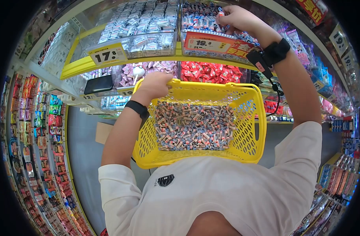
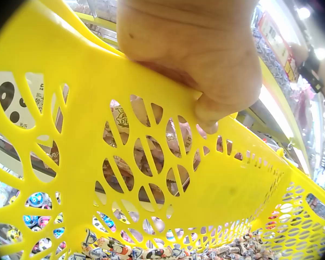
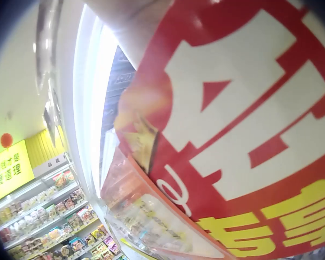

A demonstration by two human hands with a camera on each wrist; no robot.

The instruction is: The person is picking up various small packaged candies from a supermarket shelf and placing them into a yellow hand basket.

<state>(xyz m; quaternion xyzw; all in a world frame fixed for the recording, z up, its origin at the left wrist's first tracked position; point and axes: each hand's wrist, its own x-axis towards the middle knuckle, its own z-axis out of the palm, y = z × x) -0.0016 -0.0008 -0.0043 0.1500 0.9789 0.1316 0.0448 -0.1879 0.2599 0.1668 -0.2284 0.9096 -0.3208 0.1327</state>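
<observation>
My left hand (image 1: pixel 154 84) grips the near-left part of the far rim of a yellow plastic basket (image 1: pixel 260 114). In the left wrist view the thumb and fingers of this hand (image 2: pixel 200 59) bend over the rim. Many small twist-wrapped candies (image 1: pixel 193 126) cover the basket's bottom. Up at the shelf, my right hand (image 1: pixel 241 19) reaches into a clear bin of blue-and-white wrapped candies (image 1: pixel 199 19), and a wrapped candy (image 1: pixel 221 11) is pinched at its fingertips. A red promotional sign (image 3: pixel 233 108) blocks most of the right wrist view.
Left of that bin stands another with white-wrapped sweets (image 1: pixel 140 19), behind a yellow price tag (image 1: pixel 108 54). Purple packets and red packets (image 1: pixel 211 72) fill the lower shelf, where a black phone (image 1: pixel 99 84) lies. Snack racks (image 1: pixel 40 137) line the left side.
</observation>
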